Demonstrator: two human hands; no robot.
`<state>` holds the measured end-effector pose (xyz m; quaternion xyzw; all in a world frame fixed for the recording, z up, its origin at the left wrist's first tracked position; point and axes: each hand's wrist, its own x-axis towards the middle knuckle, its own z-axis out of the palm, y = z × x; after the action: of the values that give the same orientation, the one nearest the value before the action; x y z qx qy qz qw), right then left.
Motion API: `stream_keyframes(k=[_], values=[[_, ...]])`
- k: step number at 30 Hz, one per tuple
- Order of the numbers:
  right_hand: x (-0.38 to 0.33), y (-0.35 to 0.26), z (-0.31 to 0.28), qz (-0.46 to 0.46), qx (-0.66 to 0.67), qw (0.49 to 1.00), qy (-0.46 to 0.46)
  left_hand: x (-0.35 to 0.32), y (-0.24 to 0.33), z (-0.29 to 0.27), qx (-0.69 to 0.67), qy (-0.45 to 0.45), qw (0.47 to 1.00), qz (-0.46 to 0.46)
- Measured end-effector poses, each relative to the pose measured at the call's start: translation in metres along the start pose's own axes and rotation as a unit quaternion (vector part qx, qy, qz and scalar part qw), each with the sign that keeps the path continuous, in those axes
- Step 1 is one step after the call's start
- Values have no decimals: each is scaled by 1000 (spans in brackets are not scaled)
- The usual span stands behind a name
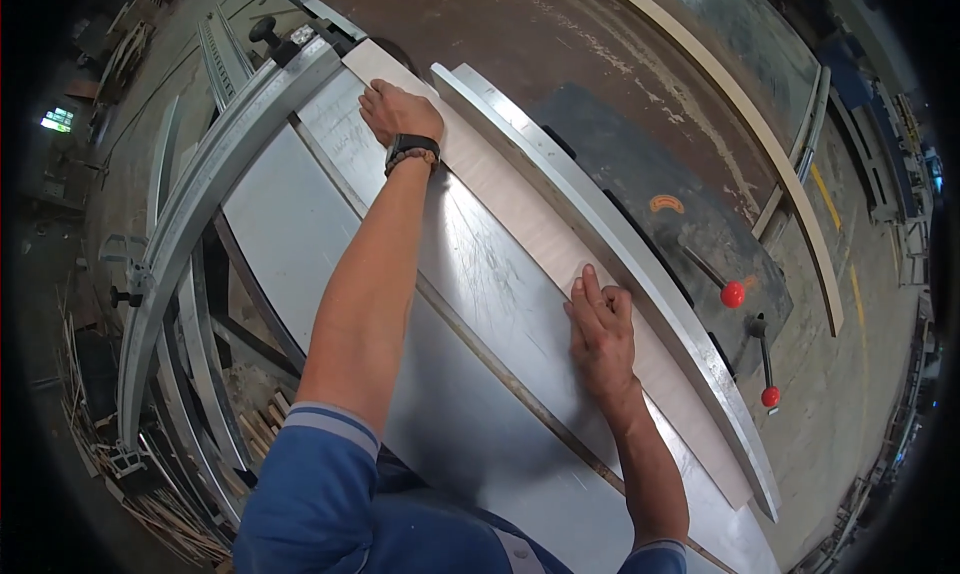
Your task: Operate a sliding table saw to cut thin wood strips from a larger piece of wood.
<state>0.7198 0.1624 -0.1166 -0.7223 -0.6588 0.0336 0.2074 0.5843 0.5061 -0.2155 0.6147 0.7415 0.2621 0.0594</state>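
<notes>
A long, pale wooden board (505, 199) lies on the shiny metal saw table (480, 264), running from the far left to the near right. At its far end my left hand (400, 112), with a dark watch on the wrist, has its fingers curled on the board's left edge. Farther down the same edge, my right hand (602, 336) grips the board, index and middle fingers stretched over its top and the others bent. Just right of the board stands a long metal fence (610, 224), parallel to it. No blade can be made out.
A metal crosscut rail (190, 194) with a black knob (264, 30) borders the table on the left. Two red-knobbed levers (733, 294) stick out right of the fence. A curved-looking wooden strip (740, 104) lies beyond. Wood offcuts (262, 424) sit below left.
</notes>
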Motion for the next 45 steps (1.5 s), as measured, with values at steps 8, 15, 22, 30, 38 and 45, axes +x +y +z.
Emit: stream_keyframes(k=[8, 15, 22, 30, 38, 45], values=[[46, -28, 24, -6, -6, 1000, -13, 42, -26, 11, -32, -10, 999, -2], [79, -30, 47, -8, 8, 1000, -5, -111, 36, -42, -125, -92, 987, -43], [113, -46, 57, -16, 20, 999, -37, -65, 27, -22, -27, 68, 997, 16], [-15, -1, -65, -7, -57, 991, -123, -8, 7, -17, -11, -120, 992, -37], [-3, -3, -54, -7, -106, 986, -126, 44, -3, 15, -13, -55, 998, -8], [31, -20, -26, -8, -109, 988, -105, 86, -22, 34, -41, -31, 999, -12]])
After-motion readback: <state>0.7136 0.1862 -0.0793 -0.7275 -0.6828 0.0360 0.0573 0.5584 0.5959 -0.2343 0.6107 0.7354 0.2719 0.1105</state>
